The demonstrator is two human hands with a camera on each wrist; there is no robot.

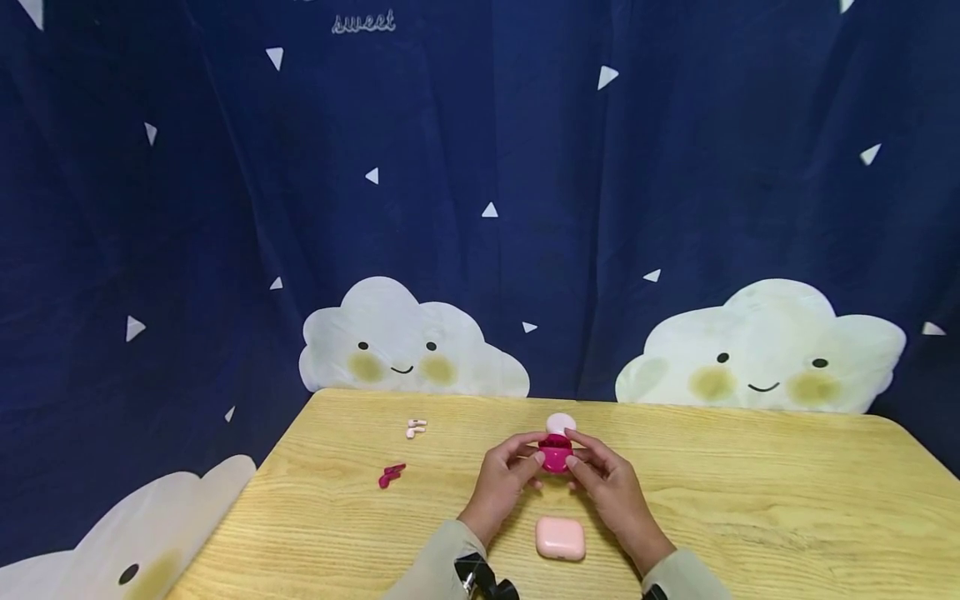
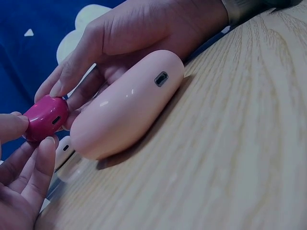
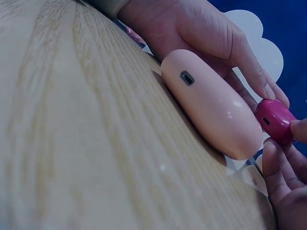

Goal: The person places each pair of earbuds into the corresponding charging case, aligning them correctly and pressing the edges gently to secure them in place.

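Note:
Both hands hold a small magenta earbud case (image 1: 556, 460) above the table, its lid raised and a darker inside showing at the top. My left hand (image 1: 498, 479) pinches its left side between thumb and fingers. On the opposite side, my right hand (image 1: 611, 487) grips it the same way. The charging port side of the magenta case (image 2: 47, 117) faces the wrist cameras. Just behind it lies a white rounded case (image 1: 561, 423). Nearer the person, between the forearms, a larger light pink earbud case (image 1: 560, 538) lies closed on the table.
On the left of the wooden table (image 1: 750, 492) lie a pair of magenta earbuds (image 1: 391, 475) and, farther back, a pair of white earbuds (image 1: 416, 428). A dark blue curtain (image 1: 450, 167) with white clouds and triangles hangs behind the table's far edge.

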